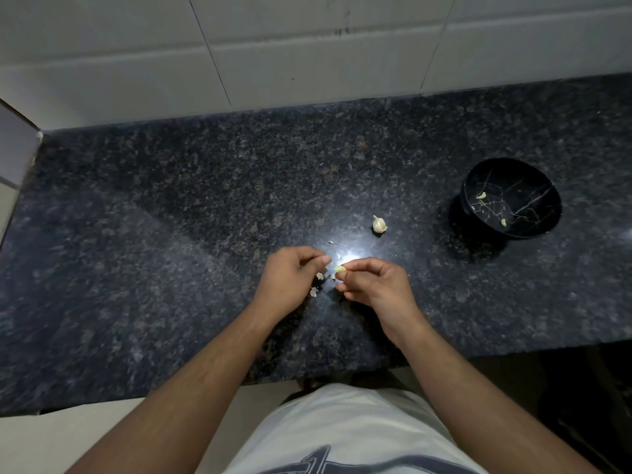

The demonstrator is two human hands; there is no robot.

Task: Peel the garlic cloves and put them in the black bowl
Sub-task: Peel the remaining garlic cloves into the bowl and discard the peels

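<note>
Right hand (371, 285) pinched on a garlic clove (340, 268); left hand (290, 275) curled just beside, fingertips together, above peel scraps (314, 291) on the counter (171, 234). Beyond, garlic bulb (379, 224); far right, black bowl (512, 198) with peeled cloves (481, 196).

Dark granite counter (171, 234), landmark: garlic bulb (379, 224).
- Right hand (376, 285): hovering just nearer than the bulb, pinching a garlic clove (339, 268) at its fingertips.
- Left hand (290, 278): curling beside it, fingertips near the clove.
- Peel scraps (316, 283): lying under the hands.
- Black bowl (513, 200): sitting well right of the bulb, holding two cloves (481, 196).
</note>
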